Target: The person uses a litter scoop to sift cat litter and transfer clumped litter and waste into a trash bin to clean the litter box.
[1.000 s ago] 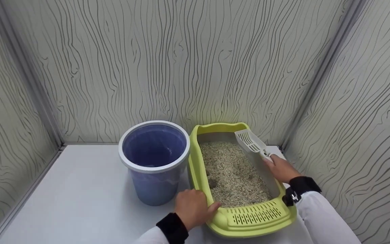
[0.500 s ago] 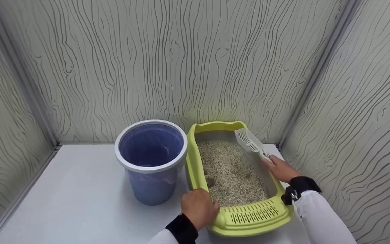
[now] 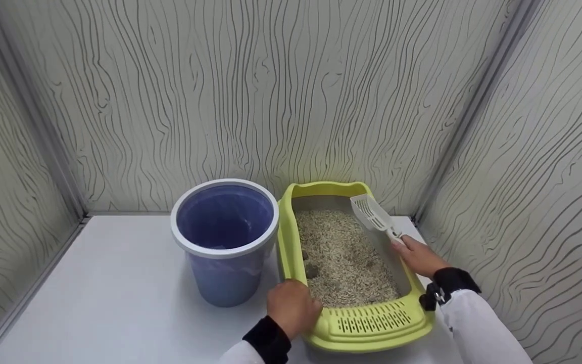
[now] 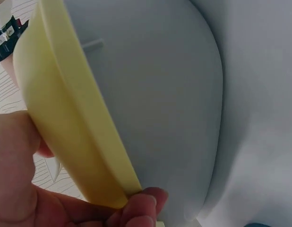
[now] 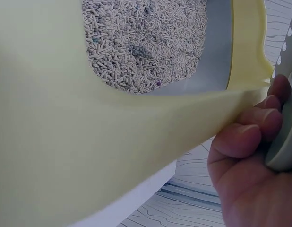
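Note:
My left hand (image 3: pixel 293 308) grips the near left corner of the yellow rim of a litter box (image 3: pixel 291 242). In the left wrist view its fingers (image 4: pixel 143 205) curl under the rim, against the grey outer wall. The box holds pale pellet litter (image 3: pixel 346 253), with a dark clump (image 3: pixel 311 270) by the left wall. My right hand (image 3: pixel 420 257) is at the right side of the box, holding a white slotted litter scoop (image 3: pixel 372 213) by its handle. The scoop head slants over the box's far right edge. In the right wrist view the fingers (image 5: pixel 236 142) curl beside the yellow rim.
A blue bin (image 3: pixel 225 275) with a white rim stands close to the box's left side. Both rest on a white table (image 3: pixel 114 283). Wood-grain panels (image 3: pixel 220 91) enclose the back and both sides.
My left hand has moved from lying over the rim with the thumb out to a closer grip on it. The near end of the box has shifted slightly left. The scoop stays at the far right edge.

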### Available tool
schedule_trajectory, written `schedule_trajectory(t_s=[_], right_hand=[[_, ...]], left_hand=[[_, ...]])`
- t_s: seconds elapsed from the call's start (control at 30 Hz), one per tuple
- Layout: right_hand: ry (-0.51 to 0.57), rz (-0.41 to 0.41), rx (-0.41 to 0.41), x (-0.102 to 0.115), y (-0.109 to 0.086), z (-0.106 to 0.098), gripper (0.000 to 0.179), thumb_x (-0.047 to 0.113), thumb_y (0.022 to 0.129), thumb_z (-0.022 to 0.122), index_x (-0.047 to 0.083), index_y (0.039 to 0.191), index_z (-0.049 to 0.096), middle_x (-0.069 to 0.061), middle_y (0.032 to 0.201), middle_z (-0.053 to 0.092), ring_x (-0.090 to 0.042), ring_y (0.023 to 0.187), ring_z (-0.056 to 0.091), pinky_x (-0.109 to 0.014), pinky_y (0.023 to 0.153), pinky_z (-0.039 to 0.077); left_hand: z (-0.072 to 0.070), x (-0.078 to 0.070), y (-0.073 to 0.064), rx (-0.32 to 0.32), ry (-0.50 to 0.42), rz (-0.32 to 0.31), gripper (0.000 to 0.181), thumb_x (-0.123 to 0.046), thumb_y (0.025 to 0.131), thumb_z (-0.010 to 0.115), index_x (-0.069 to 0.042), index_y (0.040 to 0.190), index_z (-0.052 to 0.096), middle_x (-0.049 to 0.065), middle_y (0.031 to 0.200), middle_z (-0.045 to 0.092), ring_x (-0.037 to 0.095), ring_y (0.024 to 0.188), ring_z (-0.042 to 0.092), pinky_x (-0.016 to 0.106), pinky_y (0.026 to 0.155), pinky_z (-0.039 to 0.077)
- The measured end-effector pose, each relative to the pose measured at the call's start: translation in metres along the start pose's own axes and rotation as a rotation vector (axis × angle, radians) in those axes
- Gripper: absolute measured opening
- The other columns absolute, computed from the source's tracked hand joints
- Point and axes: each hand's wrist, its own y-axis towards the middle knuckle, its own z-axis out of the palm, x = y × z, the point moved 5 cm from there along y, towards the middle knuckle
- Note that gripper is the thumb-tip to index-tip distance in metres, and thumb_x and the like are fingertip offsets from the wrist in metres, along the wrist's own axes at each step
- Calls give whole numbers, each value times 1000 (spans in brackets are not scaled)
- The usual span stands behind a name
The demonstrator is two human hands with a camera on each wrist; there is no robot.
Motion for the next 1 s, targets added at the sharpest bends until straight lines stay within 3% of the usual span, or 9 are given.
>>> schedule_trajectory(t_s=[0.17, 0.5, 0.87, 1.0], right_hand=[[-17, 6, 17, 2, -5, 3, 33, 38, 112, 43, 8, 101, 46, -1, 78, 38, -15, 65, 37, -32, 66, 37], [10, -45, 16, 10, -21, 11, 28, 32, 111, 48, 6, 102, 50, 1, 77, 39, -14, 68, 44, -30, 65, 40], [25, -57, 1, 17, -38, 21, 27, 29, 111, 48, 4, 102, 55, -1, 80, 49, -11, 67, 48, -29, 62, 43], [-9, -65, 5, 22, -43, 25, 26, 30, 110, 49, 7, 100, 55, 0, 78, 48, -10, 63, 46, -28, 60, 41]], left_hand=[[-4, 10, 4, 7, -96, 35, 41, -36, 84, 73, -15, 55, 54, 5, 70, 61, 22, 61, 57, 42, 58, 49], [-10, 26, 14, 58, -168, 91, 38, -31, 83, 74, -17, 55, 51, 2, 69, 58, 19, 59, 51, 37, 59, 46], [-13, 38, 22, 118, -200, 113, 34, -26, 84, 72, -17, 60, 51, 2, 69, 57, 17, 57, 50, 36, 56, 46], [-12, 42, 25, 106, -179, 100, 23, -26, 83, 70, -9, 72, 59, 6, 71, 60, 18, 59, 53, 38, 58, 50]])
